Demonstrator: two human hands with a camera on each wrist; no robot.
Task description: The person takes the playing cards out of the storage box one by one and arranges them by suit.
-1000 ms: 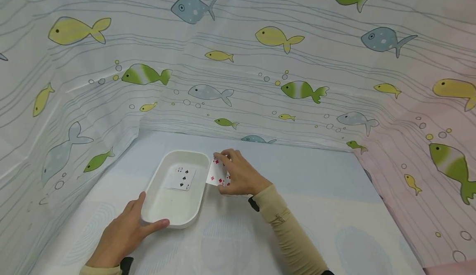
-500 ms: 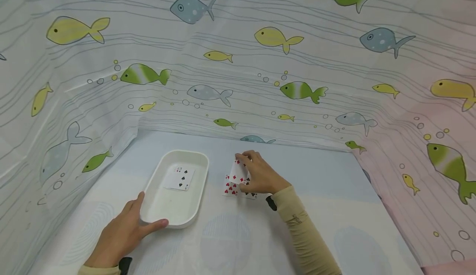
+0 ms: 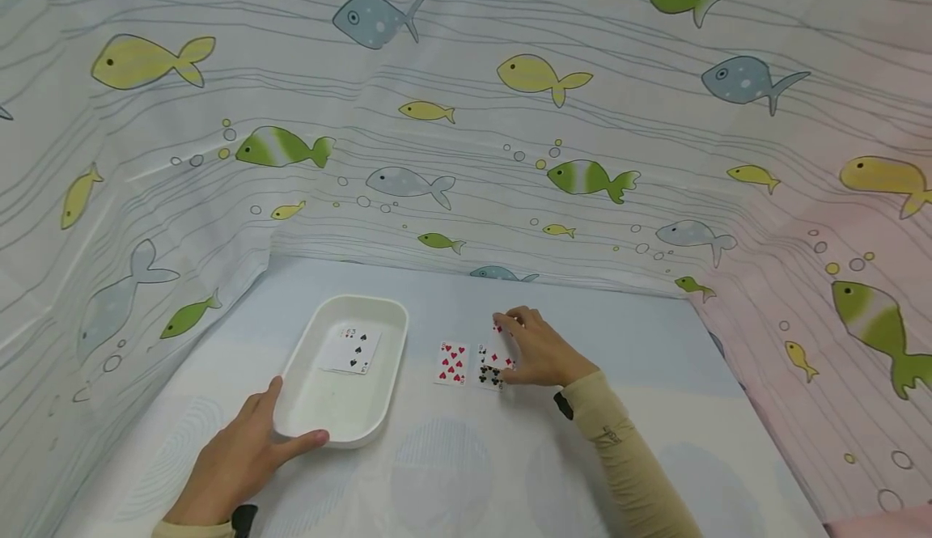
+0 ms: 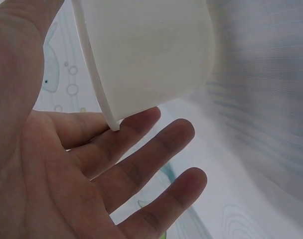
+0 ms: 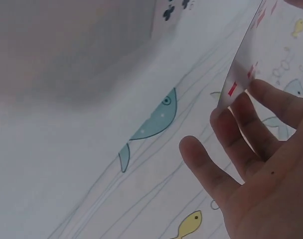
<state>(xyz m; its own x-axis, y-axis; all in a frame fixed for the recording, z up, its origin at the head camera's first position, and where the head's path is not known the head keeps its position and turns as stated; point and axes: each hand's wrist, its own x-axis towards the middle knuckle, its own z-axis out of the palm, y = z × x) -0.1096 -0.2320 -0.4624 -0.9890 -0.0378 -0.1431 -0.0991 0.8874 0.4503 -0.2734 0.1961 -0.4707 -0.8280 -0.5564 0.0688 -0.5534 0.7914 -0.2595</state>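
Note:
My right hand (image 3: pixel 542 352) pinches a diamonds playing card (image 3: pixel 499 356) by its edges, above a clubs card (image 3: pixel 489 377) that it partly covers. In the right wrist view the held card (image 5: pixel 236 84) stands tilted, its edge against the fingertips. A hearts card (image 3: pixel 452 365) lies face up just left of the clubs card. My left hand (image 3: pixel 240 457) holds the near left corner of a white plastic tray (image 3: pixel 400 368), thumb at the near rim. In the left wrist view its fingers (image 4: pixel 141 119) touch the outer wall below the rim. Inside the tray lie overlapping cards, a spades card (image 3: pixel 358 350) on top.
The table (image 3: pixel 619 441) has a pale cloth with blue patterns. Behind and at both sides rises a fish-printed curtain (image 3: pixel 466 141), which meets the table's far edge.
My right hand has moved right with the diamonds card, away from the tray's edge and past the hearts card to the clubs card. The left hand and tray have stayed put.

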